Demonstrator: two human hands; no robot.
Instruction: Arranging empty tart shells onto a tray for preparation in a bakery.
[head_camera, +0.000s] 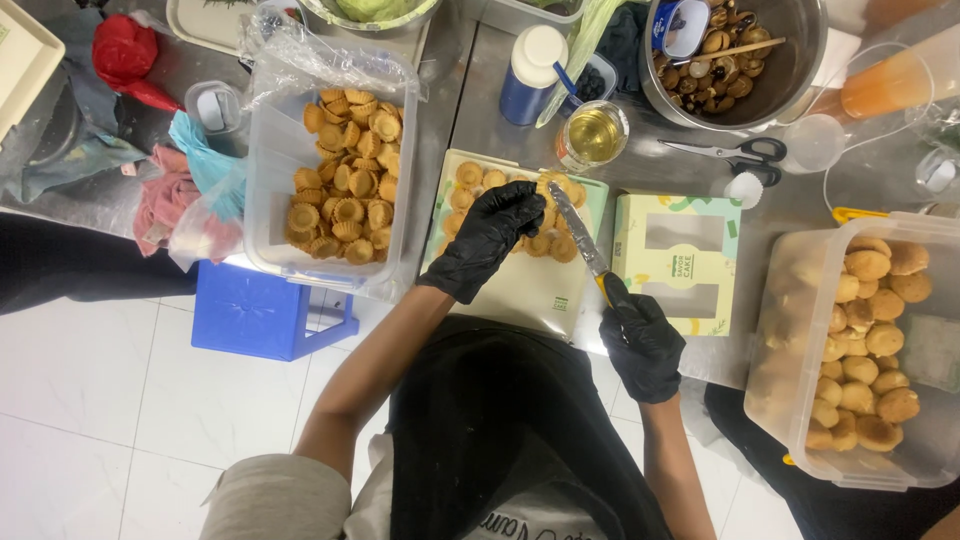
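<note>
Head camera, looking straight down: both your hands wear black gloves over a steel surface (640, 170). Your left hand (490, 240) rests on a pale green tray (520, 290) of small round pastries (468, 175), its fingers curled down onto one of them near the middle of the row. Your right hand (642, 345) has its fingers closed around the yellow handle of a knife (580, 235), whose blade angles up and to the left, the tip lying over the pastries just beside your left hand. Left of the tray stands a clear plastic tub (262, 200) of fluted tartlet shells (345, 185) (its plastic wrap pulled back). Right of the tray lies a flat green cake box (680, 265) with two windows. Farther right, a second clear tub (790, 400) holds round golden buns (865, 340). Behind the tray are a glass of yellowish liquid (595, 135), black-handled scissors (735, 152) and a metal pot (800, 60) of dark filling.
</note>
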